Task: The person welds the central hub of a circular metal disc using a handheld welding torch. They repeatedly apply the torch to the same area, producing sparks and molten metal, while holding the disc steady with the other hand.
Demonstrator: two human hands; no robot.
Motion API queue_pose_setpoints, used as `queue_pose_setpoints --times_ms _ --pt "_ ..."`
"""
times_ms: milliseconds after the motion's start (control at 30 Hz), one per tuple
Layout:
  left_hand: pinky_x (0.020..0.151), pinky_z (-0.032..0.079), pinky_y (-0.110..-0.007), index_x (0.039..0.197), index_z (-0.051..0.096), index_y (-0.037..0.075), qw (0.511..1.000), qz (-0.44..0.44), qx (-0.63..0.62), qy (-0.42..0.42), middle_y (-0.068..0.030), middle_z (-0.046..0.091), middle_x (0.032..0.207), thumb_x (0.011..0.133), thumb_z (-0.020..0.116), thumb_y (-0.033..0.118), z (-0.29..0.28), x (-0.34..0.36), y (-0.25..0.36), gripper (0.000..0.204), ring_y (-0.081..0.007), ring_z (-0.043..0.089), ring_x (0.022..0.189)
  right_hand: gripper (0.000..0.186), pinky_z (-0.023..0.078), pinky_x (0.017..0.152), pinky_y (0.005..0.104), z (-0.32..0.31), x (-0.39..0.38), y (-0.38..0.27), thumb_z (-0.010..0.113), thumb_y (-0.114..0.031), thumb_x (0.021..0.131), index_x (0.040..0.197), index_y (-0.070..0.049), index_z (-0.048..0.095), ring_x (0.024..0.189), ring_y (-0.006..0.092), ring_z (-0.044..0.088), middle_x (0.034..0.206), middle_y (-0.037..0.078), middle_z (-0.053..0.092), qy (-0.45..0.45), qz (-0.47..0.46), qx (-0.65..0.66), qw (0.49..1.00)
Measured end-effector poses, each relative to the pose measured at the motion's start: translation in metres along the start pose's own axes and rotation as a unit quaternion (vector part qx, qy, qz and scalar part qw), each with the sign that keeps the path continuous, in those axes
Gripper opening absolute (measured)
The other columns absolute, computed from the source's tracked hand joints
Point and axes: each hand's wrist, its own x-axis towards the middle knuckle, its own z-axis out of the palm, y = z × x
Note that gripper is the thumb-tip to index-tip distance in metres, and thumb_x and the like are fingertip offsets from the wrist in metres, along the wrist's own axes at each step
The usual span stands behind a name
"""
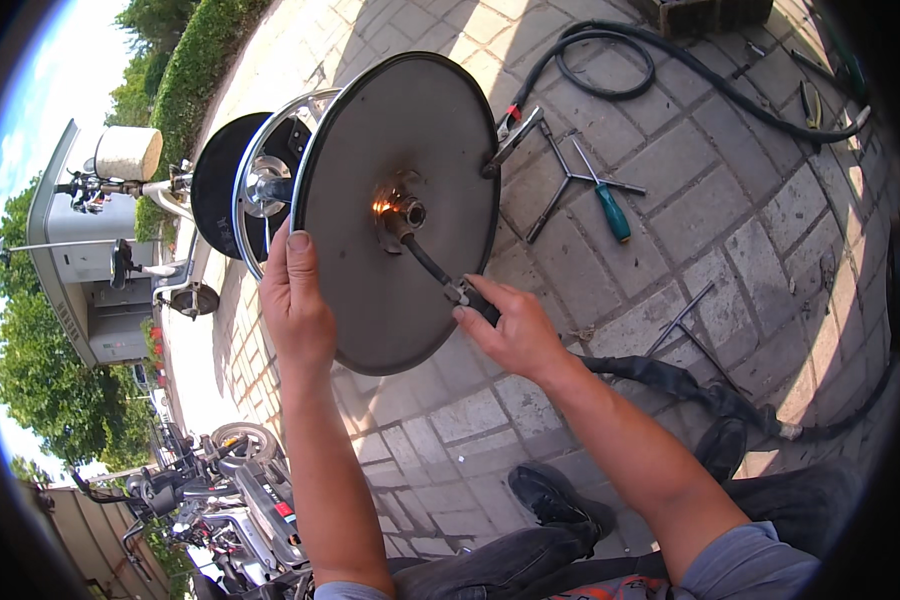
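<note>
A large round grey disc [355, 280] with a dark rim stands on edge in front of me, a shiny metal ring [242, 190] and a dark disc [215, 185] behind it. My left hand [302, 300] is closed on its near-left edge, the thumb on the grey face. In my right hand [518, 330] is a welding torch [428, 258], its bent neck reaching the hub [416, 213] at the disc's centre. An orange glow shows beside the hub. A metal clamp [515, 143] bites the disc's right edge.
Right of the disc lie a Y-shaped wrench [568, 180], a green-handled screwdriver [612, 212] and a T-handle wrench [680, 323]. A black cable [710, 85] curls across the paving; the torch hose [660, 377] runs by my shoes [555, 498]. Parked bikes [255, 510] stand lower left.
</note>
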Motion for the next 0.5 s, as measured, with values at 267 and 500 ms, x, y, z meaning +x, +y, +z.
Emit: queue_pose_setpoints --times_ms 267,500 --pt "0.084 0.046 -0.022 0.129 0.058 -0.002 1.000 -0.012 0.026 -0.009 -0.0044 0.067 0.108 0.106 0.047 0.034 -0.006 0.000 -0.003 0.043 -0.0095 0.060 0.097 0.048 0.051 0.076 0.0444 -0.001 0.001 -0.002 0.070 -0.031 0.087 0.122 0.001 0.063 0.087 0.0397 0.065 0.094 0.023 0.067 -0.015 0.023 0.005 1.000" --pt "0.084 0.046 -0.022 0.129 0.058 -0.001 1.000 -0.011 0.015 -0.019 -0.0036 0.067 0.108 0.106 0.046 0.032 -0.007 0.001 -0.003 0.042 -0.0088 0.059 0.097 0.046 0.052 0.077 0.0445 0.001 -0.014 -0.004 0.069 -0.029 0.087 0.123 0.001 0.062 0.089 0.0390 0.066 0.097 0.022 0.067 0.009 -0.010 -0.006 1.000"
